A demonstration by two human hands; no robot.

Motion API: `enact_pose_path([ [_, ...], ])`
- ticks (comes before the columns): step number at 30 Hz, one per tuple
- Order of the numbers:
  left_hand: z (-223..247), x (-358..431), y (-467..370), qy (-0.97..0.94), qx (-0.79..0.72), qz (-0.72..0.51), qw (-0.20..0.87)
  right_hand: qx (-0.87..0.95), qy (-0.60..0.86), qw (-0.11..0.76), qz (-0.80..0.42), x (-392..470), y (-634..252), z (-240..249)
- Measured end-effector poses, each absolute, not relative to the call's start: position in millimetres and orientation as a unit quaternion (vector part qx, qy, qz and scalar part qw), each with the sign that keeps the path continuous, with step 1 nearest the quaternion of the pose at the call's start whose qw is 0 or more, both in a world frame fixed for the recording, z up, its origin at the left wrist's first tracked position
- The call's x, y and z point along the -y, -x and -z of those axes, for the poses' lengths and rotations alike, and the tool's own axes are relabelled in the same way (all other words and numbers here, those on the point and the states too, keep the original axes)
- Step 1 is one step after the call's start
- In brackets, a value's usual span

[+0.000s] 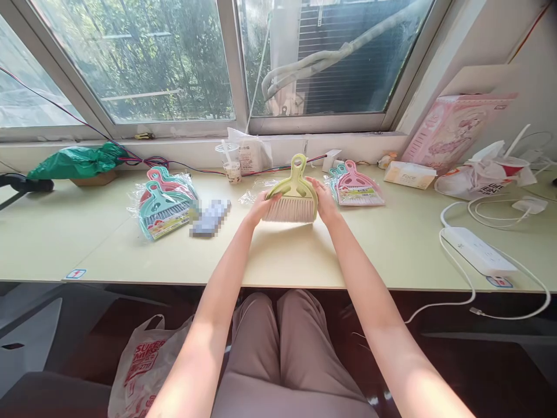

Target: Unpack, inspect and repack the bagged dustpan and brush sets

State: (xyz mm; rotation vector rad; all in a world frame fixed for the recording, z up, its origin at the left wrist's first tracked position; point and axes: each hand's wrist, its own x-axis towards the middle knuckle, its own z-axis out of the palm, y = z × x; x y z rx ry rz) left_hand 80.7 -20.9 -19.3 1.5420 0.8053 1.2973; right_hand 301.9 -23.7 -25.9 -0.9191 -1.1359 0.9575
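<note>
A yellow-green dustpan and brush set (296, 187) is held upright over the middle of the table, its pale bristles pointing down. My left hand (262, 206) grips its left edge, with the thumb across the front. On the opposite edge, my right hand (322, 198) closes round the side, its fingers partly hidden behind the set. To the left lie packaged dustpan sets (167, 206) in teal and pink, wrapped in clear plastic. More packaged sets (357, 187), pink and teal, lie just right of my right hand. A crumpled clear wrapper (255, 191) is behind my left hand.
A blurred-out flat object (210, 218) lies left of my arms. Along the back stand a drink cup (231, 164), a tissue pack (409, 175) and a pink box (456, 130). A white power strip (477, 251) with cables sits right. Below left hangs a plastic bag (145, 366).
</note>
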Motion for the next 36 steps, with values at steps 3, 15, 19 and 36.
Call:
enact_pose_path([
  [3, 17, 12, -69, -0.532, -0.339, -0.596, 0.497, 0.524, 0.457, 0.622, -0.359, 17, -303, 37],
  [15, 40, -25, -28, -0.308, -0.421, -0.772, 0.363, 0.894, 0.397, 0.199, -0.06, 58, -221, 52],
  [19, 48, -31, -28, -0.298, -0.427, -0.774, 0.359, 0.892, 0.36, 0.246, -0.119, 59, -228, 46],
  [36, 59, -34, -20, -0.256, -0.466, -0.769, 0.356, 0.896, 0.35, 0.178, -0.209, 73, -203, 54],
])
